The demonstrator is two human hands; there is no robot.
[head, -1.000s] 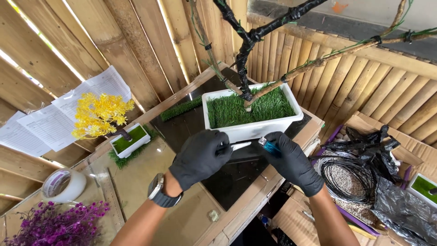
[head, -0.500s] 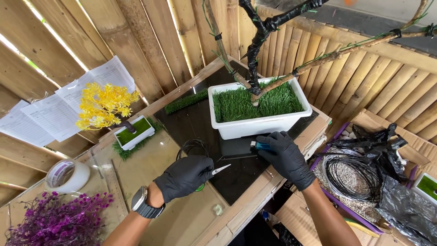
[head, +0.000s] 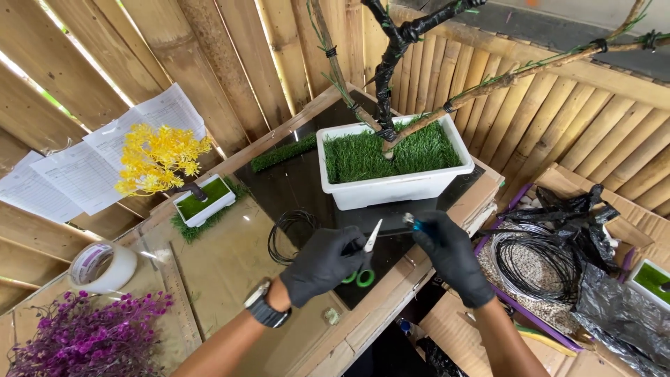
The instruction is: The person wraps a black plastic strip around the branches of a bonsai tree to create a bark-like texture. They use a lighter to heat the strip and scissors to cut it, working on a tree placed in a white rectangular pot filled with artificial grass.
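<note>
The small scissors with green handles and silver blades (head: 364, 260) are in the left hand (head: 322, 264), just above the dark shiny part of the tabletop (head: 293, 185), with the blades pointing up. That hand wears a black glove, and its fingers (head: 349, 244) are curled tight around the green handles. The right hand (head: 450, 258), also in a black glove, is close beside it, and its fingers are pinching a small blue thing with a metal tip (head: 413, 223); it is too small to tell what it is. The sharp blades point toward the right hand, so they could poke the glove if the hands bump. A loop of thin black wire (head: 287, 234) lies near the left hand and could snag on the scissors. Behind the hands sits a white box of fake green grass (head: 391, 188) with a dark taped branch (head: 387, 77) standing in it. Farther left are a little yellow tree in a white pot (head: 162, 159), a roll of clear tape (head: 103, 266) and purple flowers (head: 84, 335). Bamboo walls (head: 230, 63) stand all around, with papers (head: 105, 164) pinned on them.
</note>
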